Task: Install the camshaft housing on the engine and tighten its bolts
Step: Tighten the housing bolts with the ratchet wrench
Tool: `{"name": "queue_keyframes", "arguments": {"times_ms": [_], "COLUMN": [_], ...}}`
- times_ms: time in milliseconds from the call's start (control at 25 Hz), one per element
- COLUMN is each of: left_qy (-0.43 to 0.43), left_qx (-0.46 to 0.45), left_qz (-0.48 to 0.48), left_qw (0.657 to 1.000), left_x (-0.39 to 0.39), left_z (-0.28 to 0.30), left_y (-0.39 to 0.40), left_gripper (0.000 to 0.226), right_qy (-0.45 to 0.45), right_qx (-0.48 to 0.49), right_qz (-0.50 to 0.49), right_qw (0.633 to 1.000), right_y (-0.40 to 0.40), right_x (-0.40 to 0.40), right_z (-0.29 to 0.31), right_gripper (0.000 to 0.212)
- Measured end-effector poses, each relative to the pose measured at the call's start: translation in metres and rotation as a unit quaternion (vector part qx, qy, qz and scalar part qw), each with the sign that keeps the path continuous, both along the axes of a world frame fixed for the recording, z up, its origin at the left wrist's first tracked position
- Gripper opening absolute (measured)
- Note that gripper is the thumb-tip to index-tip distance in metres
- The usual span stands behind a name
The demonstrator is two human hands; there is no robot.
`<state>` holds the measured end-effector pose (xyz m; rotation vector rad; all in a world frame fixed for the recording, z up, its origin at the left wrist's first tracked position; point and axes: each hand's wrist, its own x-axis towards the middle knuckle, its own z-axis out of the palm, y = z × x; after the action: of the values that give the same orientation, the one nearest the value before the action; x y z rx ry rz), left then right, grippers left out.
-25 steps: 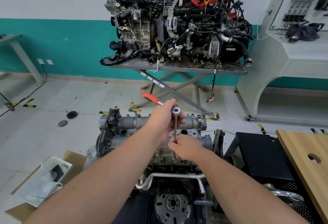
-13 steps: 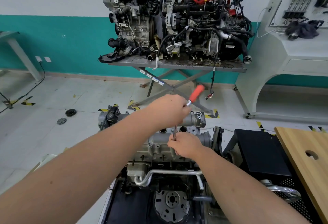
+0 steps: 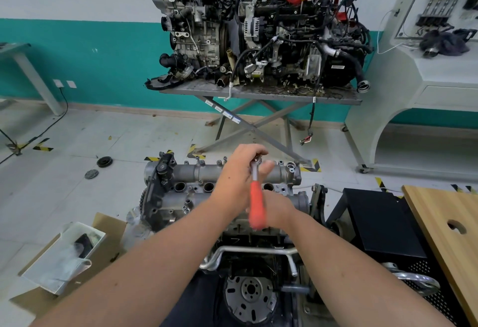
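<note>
The grey camshaft housing [image 3: 196,173] lies on top of the engine [image 3: 176,205] in front of me, with bolts standing along its far edge. My left hand [image 3: 239,171] is closed over the head of a ratchet wrench [image 3: 256,206]. Its orange handle points back toward me and is blurred. My right hand [image 3: 278,210] sits just below, closed around the extension bar under the ratchet; the bar and socket are mostly hidden by the handle and my fingers.
Two other engines [image 3: 258,29] stand on a scissor table [image 3: 258,92] by the far wall. A black crate [image 3: 382,223] and a wooden board [image 3: 445,223] are to the right. A cardboard box with a white tray [image 3: 64,256] is on the floor to the left.
The ratchet handle has swung round clockwise: from pointing far-left, to far-right, to straight toward me. My right hand has stayed on the extension bar.
</note>
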<state>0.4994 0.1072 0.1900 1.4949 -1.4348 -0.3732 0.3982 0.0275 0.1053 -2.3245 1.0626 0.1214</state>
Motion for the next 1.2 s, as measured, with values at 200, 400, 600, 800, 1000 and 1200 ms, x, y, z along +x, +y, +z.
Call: {"name": "queue_keyframes", "arguments": {"times_ms": [200,400,600,800,1000,1200], "left_qy": [0.527,0.386,0.010,-0.462,-0.405,-0.130], "left_qx": [0.105,0.245,0.340,0.197,-0.017,-0.059], "left_qz": [0.019,0.039,-0.003,-0.069,-0.075,0.000], "left_qw": [0.843,0.889,0.940,0.862,0.911,0.990], "left_x": [-0.014,0.010,0.002,-0.008,0.012,0.008], "left_z": [0.015,0.043,0.078,0.072,0.033,-0.001], "left_y": [-0.011,-0.018,-0.022,-0.017,-0.007,0.000], "left_gripper": [0.057,0.022,0.023,0.022,0.025,0.046], "right_qy": [-0.008,-0.028,-0.032,-0.025,-0.085,-0.058], "right_qx": [0.024,0.055,0.048,0.034,0.095,0.049], "right_qz": [-0.044,-0.044,-0.033,-0.032,-0.053,-0.015], "right_qw": [0.999,0.997,0.998,0.999,0.990,0.997], "right_y": [0.001,0.002,0.003,0.007,0.003,-0.001], "right_x": [-0.002,-0.003,-0.004,-0.005,-0.003,-0.001], "right_z": [0.000,0.002,0.005,0.008,0.005,0.000], "right_gripper": [0.039,0.031,0.031,0.034,0.030,0.020]}}
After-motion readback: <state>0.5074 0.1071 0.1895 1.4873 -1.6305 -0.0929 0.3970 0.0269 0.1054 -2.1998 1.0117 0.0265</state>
